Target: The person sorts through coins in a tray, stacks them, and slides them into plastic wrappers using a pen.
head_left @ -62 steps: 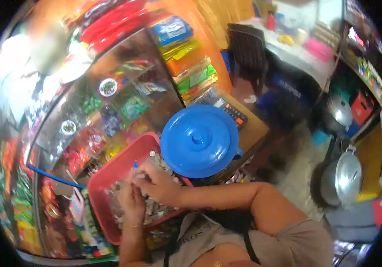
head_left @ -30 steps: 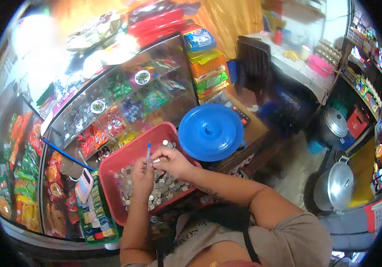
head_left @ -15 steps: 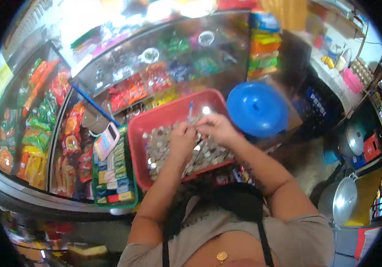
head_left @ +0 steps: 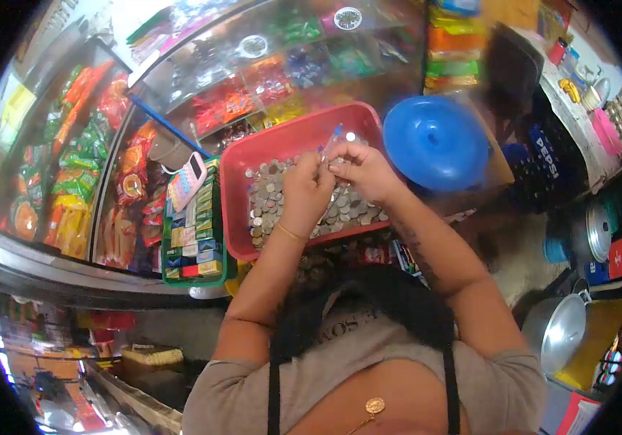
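A red plastic basin [head_left: 233, 196] holds many loose coins [head_left: 271, 192], and both my hands meet above them. My left hand [head_left: 307, 187] is closed, its fingers pressed together against my right fingers. My right hand [head_left: 364, 172] pinches with thumb and forefinger beside it. A slim clear-and-blue object [head_left: 336, 135], resembling a pen, sticks up from between the hands. Its lower part is hidden by the fingers, and which hand grips it is unclear. Anything else small between the fingertips cannot be made out.
A blue round lid or basin [head_left: 434, 145] sits right of the red basin. To the left, a green basket [head_left: 227, 270] holds small boxes, with a pink calculator [head_left: 189, 185] on top. Glass cases hold snack packs [head_left: 75, 163]. A metal pot [head_left: 561, 330] stands at right.
The view has shifted, so the basin appears higher and further right. My hands stay together over the coins, and the clear-and-blue object now leans more to the right.
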Demonstrator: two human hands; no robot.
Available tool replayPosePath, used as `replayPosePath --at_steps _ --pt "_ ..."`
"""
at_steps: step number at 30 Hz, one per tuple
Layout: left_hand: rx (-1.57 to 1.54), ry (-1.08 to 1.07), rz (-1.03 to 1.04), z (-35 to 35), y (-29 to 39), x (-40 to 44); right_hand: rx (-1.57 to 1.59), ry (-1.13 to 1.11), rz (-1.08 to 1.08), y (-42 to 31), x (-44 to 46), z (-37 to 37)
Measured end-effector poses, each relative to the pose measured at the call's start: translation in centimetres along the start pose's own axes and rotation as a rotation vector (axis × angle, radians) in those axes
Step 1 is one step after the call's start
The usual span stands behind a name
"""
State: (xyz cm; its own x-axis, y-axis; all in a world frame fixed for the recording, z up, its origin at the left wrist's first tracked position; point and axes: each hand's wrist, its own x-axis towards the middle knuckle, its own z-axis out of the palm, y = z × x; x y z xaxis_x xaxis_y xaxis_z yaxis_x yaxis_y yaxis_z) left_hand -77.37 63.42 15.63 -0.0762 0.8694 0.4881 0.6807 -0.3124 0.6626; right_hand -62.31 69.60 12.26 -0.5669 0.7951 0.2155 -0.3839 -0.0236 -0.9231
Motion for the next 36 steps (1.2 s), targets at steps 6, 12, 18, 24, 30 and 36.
replayPosePath --at_steps 6,12,18,24,30,36 --pt "-0.147 0.200 -0.006 0.7 1.1 -0.2 -0.349 0.083 -0.246 0.3 0.1 0.5" --pt "-0.182 0.026 -0.188 0.1 -1.3 0.5 -0.054 0.102 0.084 -0.3 0.3 0.4" --pt "-0.158 0.111 -0.223 1.3 -3.3 0.3 -0.727 0.273 -0.263 2.2 1.2 0.2" --pt "-0.059 0.110 -0.077 2.0 -1.6 -0.5 -0.946 0.237 -0.189 2.8 1.1 0.0" --pt "-0.064 0.138 -0.051 3.2 -3.4 -0.7 -1.248 0.360 -0.306 2.1 0.4 1.3" --pt "-0.067 0.220 -0.063 2.1 -2.1 -0.3 -0.881 0.447 -0.209 0.8 0.2 0.8"
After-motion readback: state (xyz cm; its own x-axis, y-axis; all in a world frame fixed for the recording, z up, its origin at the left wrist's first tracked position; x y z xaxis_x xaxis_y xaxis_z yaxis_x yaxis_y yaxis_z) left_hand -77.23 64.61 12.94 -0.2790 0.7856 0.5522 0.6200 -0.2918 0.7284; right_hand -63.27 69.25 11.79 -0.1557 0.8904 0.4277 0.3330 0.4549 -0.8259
